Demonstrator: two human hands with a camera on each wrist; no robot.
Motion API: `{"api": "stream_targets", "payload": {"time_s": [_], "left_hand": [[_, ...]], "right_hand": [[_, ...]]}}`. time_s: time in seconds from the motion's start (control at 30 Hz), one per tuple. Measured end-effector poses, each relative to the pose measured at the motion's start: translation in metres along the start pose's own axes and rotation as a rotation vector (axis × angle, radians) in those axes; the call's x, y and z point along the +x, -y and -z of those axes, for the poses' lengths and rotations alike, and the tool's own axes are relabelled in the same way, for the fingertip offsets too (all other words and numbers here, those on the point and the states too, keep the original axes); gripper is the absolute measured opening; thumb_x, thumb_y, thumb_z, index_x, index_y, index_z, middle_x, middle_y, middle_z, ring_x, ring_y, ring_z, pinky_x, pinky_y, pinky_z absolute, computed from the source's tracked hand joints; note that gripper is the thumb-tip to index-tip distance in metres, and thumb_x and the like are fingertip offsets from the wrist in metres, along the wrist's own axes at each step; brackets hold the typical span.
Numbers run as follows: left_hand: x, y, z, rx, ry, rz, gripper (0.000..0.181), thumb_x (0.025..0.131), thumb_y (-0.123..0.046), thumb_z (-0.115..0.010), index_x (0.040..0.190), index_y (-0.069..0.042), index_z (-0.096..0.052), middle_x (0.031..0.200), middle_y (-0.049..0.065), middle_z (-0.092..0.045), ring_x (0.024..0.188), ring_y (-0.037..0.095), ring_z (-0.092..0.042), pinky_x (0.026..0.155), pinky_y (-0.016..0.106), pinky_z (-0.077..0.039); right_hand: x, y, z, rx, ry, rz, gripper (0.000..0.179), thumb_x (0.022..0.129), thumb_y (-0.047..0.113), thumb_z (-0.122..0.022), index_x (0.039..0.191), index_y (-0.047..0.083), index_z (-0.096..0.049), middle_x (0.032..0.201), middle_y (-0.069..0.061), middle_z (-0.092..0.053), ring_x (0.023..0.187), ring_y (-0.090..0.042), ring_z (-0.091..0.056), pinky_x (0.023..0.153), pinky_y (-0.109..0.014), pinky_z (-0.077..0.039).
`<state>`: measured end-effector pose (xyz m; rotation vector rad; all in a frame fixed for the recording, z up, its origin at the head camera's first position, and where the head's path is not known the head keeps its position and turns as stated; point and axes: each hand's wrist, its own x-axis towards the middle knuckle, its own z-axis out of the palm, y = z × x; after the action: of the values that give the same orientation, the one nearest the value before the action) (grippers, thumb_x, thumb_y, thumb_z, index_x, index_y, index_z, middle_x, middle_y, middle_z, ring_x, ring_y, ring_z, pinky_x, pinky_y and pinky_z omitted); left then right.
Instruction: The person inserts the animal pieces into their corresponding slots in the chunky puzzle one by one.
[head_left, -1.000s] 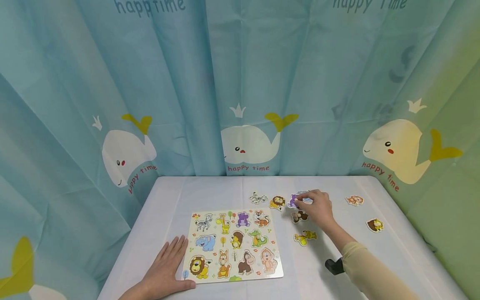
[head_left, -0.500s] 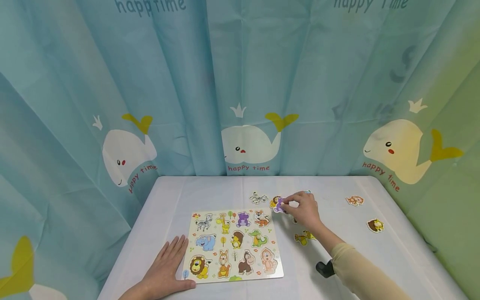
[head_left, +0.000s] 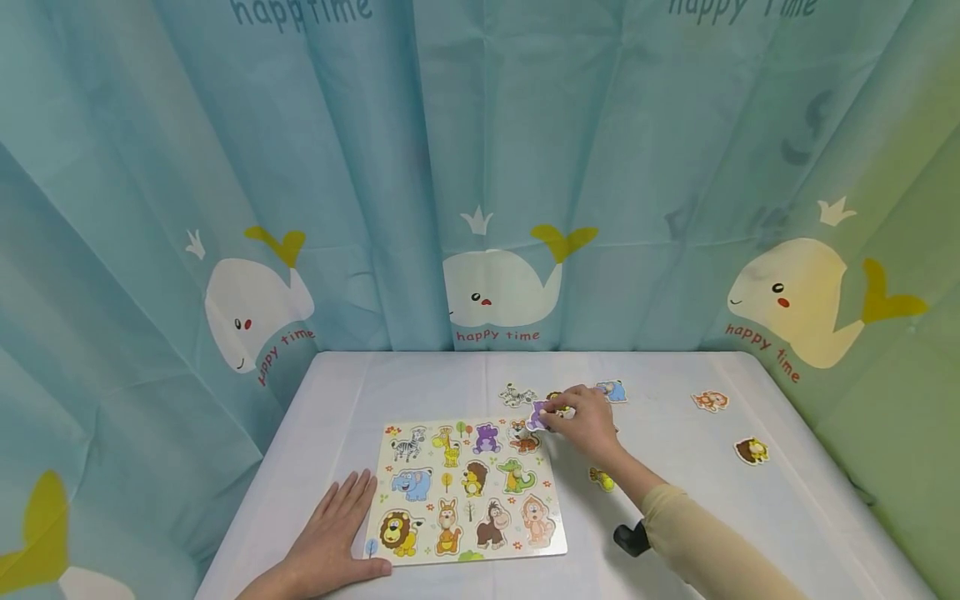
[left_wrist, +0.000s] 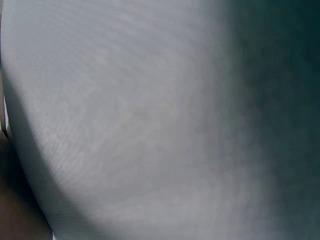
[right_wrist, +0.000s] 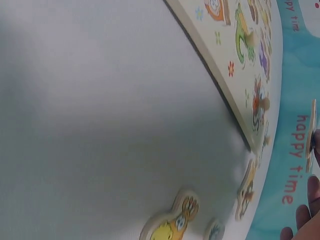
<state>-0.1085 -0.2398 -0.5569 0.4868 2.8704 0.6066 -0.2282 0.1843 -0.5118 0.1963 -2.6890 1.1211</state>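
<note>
The right hand point(head_left: 588, 418) pinches the purple hippo piece point(head_left: 536, 417) up by the one o'clock corner of the puzzle board point(head_left: 553, 547). The left hand point(head_left: 330, 529) lies near nine o'clock, fingers straight. On the table point(head_left: 682, 454), a zebra piece point(head_left: 517, 396) sits past one o'clock.

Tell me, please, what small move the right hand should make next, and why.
I'd probably ease the purple piece left, over the purple figure on the board: the right hand pinches it near the board's top-right corner, and that figure matches its colour.
</note>
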Motion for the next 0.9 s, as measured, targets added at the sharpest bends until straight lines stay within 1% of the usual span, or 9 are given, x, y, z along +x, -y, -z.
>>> {"api": "stream_targets", "payload": {"time_s": [0.13,0.37,0.53,0.63,0.77,0.9], "left_hand": [[0.000,0.000,0.000,0.003,0.003,0.002,0.128,0.071,-0.081,-0.069,0.160,0.000,-0.027,0.169,0.015,-0.021,0.155,0.038,-0.011,0.113,0.018,0.022],[0.000,-0.001,0.001,-0.003,0.003,0.001,0.128,0.071,-0.081,-0.069,0.160,0.000,-0.027,0.169,0.015,-0.021,0.155,0.038,-0.011,0.113,0.018,0.022],[0.000,-0.001,0.001,-0.008,0.005,0.002,0.128,0.071,-0.080,-0.070,0.160,0.001,-0.027,0.169,0.015,-0.020,0.155,0.039,-0.011,0.114,0.019,0.022],[0.000,-0.001,0.001,-0.006,0.007,0.003,0.127,0.071,-0.080,-0.070,0.160,0.000,-0.027,0.169,0.015,-0.020,0.155,0.038,-0.011,0.114,0.019,0.021],[0.000,-0.001,0.001,-0.006,0.010,0.006,0.128,0.071,-0.080,-0.070,0.161,0.000,-0.026,0.169,0.015,-0.019,0.155,0.038,-0.010,0.114,0.019,0.021],[0.000,-0.001,0.002,-0.011,0.012,0.008,0.128,0.071,-0.081,-0.070,0.161,0.000,-0.025,0.169,0.015,-0.019,0.156,0.038,-0.010,0.114,0.019,0.022]], "right_hand": [[-0.001,0.004,-0.007,0.002,0.000,0.011,0.009,0.082,0.025,-0.087,0.083,0.021,-0.079,0.103,-0.002,-0.066,0.107,-0.030,-0.051,0.092,-0.055,-0.038],[0.000,0.011,-0.020,-0.045,0.032,0.014,0.007,0.083,0.028,-0.086,0.083,0.025,-0.079,0.103,0.000,-0.068,0.110,-0.032,-0.052,0.094,-0.056,-0.040],[-0.002,0.019,-0.028,-0.051,0.056,0.029,0.006,0.084,0.029,-0.085,0.082,0.027,-0.079,0.102,0.002,-0.066,0.110,-0.031,-0.052,0.093,-0.055,-0.040],[-0.003,0.022,-0.033,-0.052,0.063,0.030,0.007,0.084,0.028,-0.085,0.081,0.029,-0.079,0.101,0.003,-0.064,0.113,-0.031,-0.051,0.093,-0.054,-0.040],[-0.002,0.023,-0.041,-0.067,0.078,0.020,0.008,0.084,0.031,-0.085,0.081,0.030,-0.078,0.105,0.003,-0.064,0.118,-0.031,-0.048,0.097,-0.056,-0.039],[-0.002,0.024,-0.046,-0.069,0.082,0.025,0.008,0.084,0.031,-0.086,0.082,0.030,-0.078,0.108,0.001,-0.065,0.115,-0.030,-0.048,0.098,-0.056,-0.037]]}}
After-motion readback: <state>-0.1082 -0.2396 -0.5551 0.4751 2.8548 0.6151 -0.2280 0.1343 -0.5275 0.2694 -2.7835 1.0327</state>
